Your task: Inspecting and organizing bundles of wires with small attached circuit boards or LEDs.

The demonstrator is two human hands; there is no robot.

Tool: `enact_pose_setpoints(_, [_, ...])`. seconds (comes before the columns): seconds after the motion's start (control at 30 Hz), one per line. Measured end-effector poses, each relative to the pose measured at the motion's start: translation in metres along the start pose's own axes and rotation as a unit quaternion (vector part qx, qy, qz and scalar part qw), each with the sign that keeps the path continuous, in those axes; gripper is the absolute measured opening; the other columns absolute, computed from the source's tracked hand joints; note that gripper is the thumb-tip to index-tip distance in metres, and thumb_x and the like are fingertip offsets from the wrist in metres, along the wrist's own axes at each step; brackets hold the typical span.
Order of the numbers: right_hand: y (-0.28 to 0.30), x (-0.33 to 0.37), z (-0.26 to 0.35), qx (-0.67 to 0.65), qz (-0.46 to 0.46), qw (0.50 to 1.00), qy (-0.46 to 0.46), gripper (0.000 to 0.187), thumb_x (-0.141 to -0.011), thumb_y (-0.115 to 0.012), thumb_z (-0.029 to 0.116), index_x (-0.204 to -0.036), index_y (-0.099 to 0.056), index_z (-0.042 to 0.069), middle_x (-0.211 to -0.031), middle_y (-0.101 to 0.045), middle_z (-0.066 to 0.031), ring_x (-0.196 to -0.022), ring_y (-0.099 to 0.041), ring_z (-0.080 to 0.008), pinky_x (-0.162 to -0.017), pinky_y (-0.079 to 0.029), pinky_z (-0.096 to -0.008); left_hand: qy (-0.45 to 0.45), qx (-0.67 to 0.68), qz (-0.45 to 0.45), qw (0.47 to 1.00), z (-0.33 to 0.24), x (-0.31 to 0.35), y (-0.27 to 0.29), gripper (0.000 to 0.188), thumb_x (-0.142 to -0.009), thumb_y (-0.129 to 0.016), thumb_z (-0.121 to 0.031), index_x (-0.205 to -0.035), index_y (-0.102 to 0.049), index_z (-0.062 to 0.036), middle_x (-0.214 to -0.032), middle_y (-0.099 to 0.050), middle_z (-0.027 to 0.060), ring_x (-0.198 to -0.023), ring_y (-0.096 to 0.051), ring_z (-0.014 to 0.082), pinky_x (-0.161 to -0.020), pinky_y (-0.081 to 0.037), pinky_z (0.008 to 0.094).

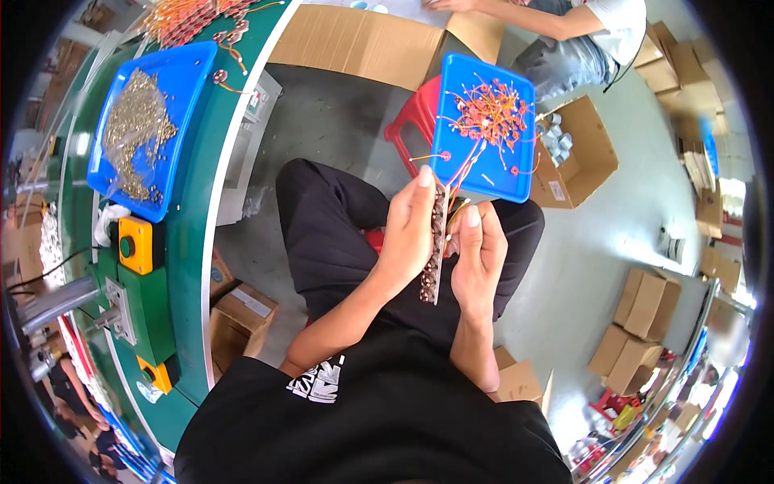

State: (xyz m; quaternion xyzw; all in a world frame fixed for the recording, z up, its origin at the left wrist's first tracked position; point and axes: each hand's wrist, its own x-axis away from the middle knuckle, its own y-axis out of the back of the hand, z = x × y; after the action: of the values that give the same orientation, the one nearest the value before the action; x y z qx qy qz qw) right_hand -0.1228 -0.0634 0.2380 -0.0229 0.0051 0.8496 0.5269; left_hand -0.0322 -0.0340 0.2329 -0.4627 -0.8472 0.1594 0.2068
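My left hand [405,234] grips a narrow strip-like board [432,278] by its side, thumb up near the top end. The board is seen nearly edge-on, and small dark metallic bits line its face. Red and orange wires [461,171] rise from its upper end. Close on the board's other side, my right hand [479,262] is closed with thumb against fingers, next to thin wires; what exactly it pinches is hidden. Just beyond, a blue tray [451,77] bears a heap of small red round parts [493,113] with orange-red wire leads.
A red stool [409,129] stands under the tray. Right of it is a cardboard box [592,157] with grey rolls. On the green workbench [193,242] at left lie another blue tray [193,68] of brass-coloured bits and a yellow button box [135,244]. A person [556,36] sits opposite.
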Motion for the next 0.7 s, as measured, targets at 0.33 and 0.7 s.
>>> enact_pose_setpoints(0.33, [0.031,0.012,-0.011,0.072,-0.064,0.991,0.090,0.008,-0.088,-0.056,0.001,-0.096,-0.057,0.000,-0.073,-0.056,-0.0056,-0.061,-0.050,-0.0100,-0.054,-0.040,-0.0238,-0.009,-0.213,-0.007,0.977,0.016,-0.002,-0.002,0.058,-0.101,-0.029,-0.040,-0.070,-0.055,0.0015,-0.056,-0.048,-0.0024,-0.052,-0.040,0.0054,-0.048,-0.031,0.0239])
enact_pose_setpoints(0.7, [0.050,-0.013,-0.011,0.097,-0.011,0.994,-0.042,0.016,-0.092,-0.055,0.013,-0.085,-0.053,-0.002,-0.066,-0.057,-0.0087,-0.055,-0.051,-0.0127,-0.053,-0.041,-0.0275,-0.035,-0.337,0.176,0.924,0.020,0.005,0.002,0.028,-0.097,-0.046,-0.023,-0.089,-0.053,0.0039,-0.073,-0.046,0.0108,-0.061,-0.049,0.0234,-0.059,-0.040,0.0329])
